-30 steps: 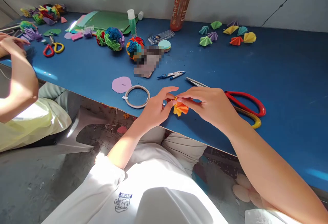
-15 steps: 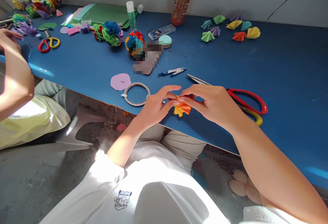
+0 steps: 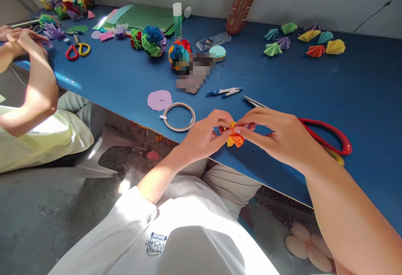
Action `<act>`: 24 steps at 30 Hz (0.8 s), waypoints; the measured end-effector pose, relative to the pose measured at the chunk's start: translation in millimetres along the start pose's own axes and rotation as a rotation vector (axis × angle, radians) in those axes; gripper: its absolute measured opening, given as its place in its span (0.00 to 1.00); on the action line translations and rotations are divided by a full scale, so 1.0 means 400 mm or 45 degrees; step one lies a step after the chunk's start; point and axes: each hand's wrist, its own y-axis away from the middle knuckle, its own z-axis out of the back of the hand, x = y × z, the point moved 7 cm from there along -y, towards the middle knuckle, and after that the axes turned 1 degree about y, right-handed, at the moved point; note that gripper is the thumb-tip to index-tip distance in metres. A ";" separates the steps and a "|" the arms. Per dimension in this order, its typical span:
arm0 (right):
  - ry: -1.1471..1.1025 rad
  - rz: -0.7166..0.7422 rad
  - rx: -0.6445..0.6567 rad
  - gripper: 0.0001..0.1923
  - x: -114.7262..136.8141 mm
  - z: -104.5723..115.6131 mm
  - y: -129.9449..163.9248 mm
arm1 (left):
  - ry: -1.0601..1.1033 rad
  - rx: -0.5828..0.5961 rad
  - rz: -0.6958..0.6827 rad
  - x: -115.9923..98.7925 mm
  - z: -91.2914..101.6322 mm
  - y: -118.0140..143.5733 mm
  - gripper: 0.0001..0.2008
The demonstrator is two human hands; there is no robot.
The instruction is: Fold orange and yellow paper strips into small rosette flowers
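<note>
The left hand (image 3: 204, 136) and right hand (image 3: 276, 134) pinch the orange folded paper (image 3: 235, 136) between fingertips at the counter (image 3: 314, 99) edge, right of the tape ring (image 3: 179, 116). Since a second ago the fan looks squeezed smaller, its pleats gathered tighter; scissors (image 3: 326, 134) lie behind.

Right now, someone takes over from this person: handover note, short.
Left hand and right hand: both pinch the small orange folded paper piece over the near edge of the blue table.
Beside them: tape ring, lilac paper circle, red-handled scissors.
Done: eight folded fans at far right.
Left: the orange piece is still in hand, not set down with the fans.
</note>
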 end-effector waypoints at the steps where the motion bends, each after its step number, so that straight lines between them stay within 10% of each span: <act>1: -0.004 0.037 -0.011 0.12 0.007 0.002 0.000 | 0.014 -0.018 -0.012 -0.002 0.001 0.001 0.10; 16: 0.179 0.341 -0.173 0.05 0.145 0.000 0.065 | -0.138 -0.337 -0.492 -0.088 0.061 0.109 0.05; 24: 0.736 -0.684 0.212 0.11 -0.246 0.144 0.200 | -0.219 -0.151 -0.469 -0.069 0.164 0.204 0.08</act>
